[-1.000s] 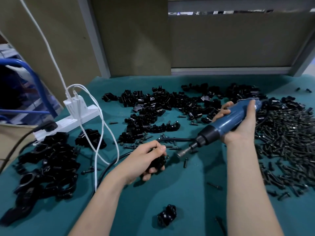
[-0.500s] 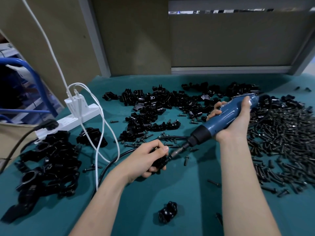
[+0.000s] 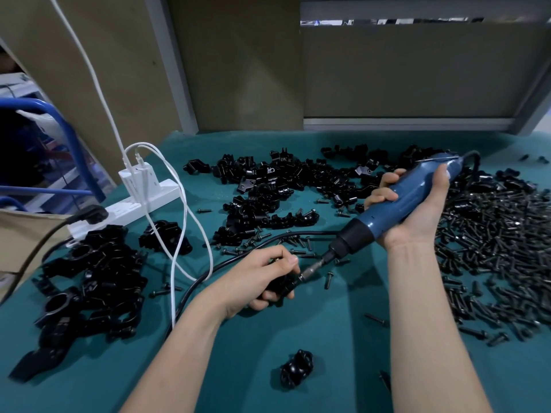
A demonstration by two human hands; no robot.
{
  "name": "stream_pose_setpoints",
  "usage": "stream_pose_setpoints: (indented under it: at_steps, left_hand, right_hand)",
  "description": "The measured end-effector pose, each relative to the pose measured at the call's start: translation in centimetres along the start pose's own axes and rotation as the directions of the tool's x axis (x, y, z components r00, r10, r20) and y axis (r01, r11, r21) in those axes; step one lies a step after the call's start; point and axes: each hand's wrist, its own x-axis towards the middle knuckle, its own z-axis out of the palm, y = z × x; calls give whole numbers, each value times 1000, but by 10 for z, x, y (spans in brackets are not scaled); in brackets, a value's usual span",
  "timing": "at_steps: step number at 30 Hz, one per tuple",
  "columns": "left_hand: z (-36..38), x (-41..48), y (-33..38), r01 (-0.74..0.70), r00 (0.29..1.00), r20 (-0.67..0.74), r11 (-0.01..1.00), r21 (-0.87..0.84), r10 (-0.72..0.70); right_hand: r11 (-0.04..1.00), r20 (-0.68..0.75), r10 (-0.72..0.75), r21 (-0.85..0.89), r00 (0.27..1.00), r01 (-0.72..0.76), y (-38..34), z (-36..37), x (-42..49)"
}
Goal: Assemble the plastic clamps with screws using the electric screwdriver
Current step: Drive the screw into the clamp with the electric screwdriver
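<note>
My left hand (image 3: 262, 277) grips a black plastic clamp (image 3: 281, 286) just above the green table, mostly hidden by my fingers. My right hand (image 3: 416, 208) holds the blue electric screwdriver (image 3: 396, 207), which slants down to the left. Its metal bit (image 3: 311, 269) touches the clamp at my left fingertips. A heap of black screws (image 3: 489, 242) lies at the right. Loose clamp halves (image 3: 277, 186) are piled at the back centre.
One clamp (image 3: 296, 368) lies near the front edge between my arms. More black clamps (image 3: 89, 281) are heaped at the left. A white power strip (image 3: 131, 207) with white cables (image 3: 179, 234) sits left of centre. The screwdriver's black cord (image 3: 226, 263) runs across the table. Panels wall the back.
The screwdriver came down and left until its bit met the clamp in my left hand. My left hand stayed in place with the clamp.
</note>
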Motion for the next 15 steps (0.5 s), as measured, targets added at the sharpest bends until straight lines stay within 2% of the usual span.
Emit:
stream_pose_setpoints:
  at_steps: [8,15]
  left_hand:
    - [2,0,0,-3,1000,17,1000,0,3]
    - [2,0,-1,49,988,150,992,-118,-31]
  right_hand:
    - [999,167,-11,45,986,4,-1,0,0]
    - [991,234,-13,130,972,-18,-1,0,2]
